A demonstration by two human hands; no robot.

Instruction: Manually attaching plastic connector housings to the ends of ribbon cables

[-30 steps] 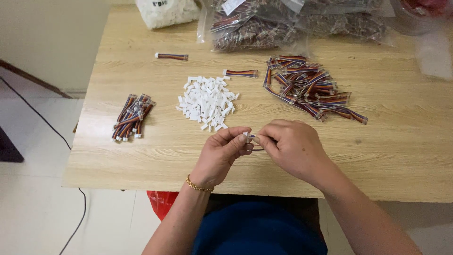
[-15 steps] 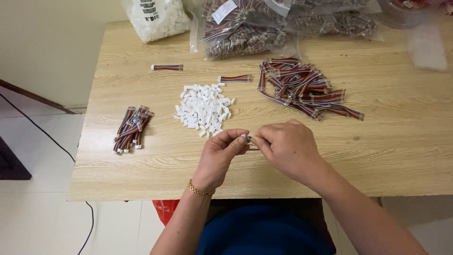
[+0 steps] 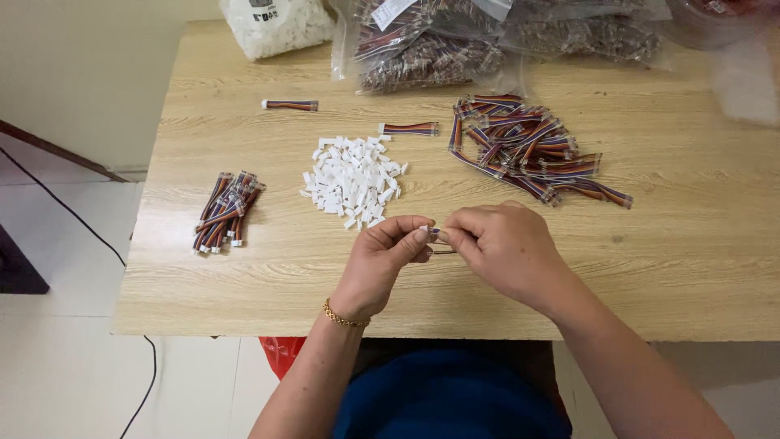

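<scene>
Soft even light, faint shadows, sharp focus

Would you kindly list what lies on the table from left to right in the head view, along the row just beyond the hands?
Small bundle of wire pieces → pile of white connectors → big heap of multicoloured wire pieces.

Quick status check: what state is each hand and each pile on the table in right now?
left hand: pinching a small wire piece
right hand: pinching the same wire piece
white connectors: loose heap
wire bundle: neat, table's left
wire pile: scattered
bags: lying at far edge
</scene>
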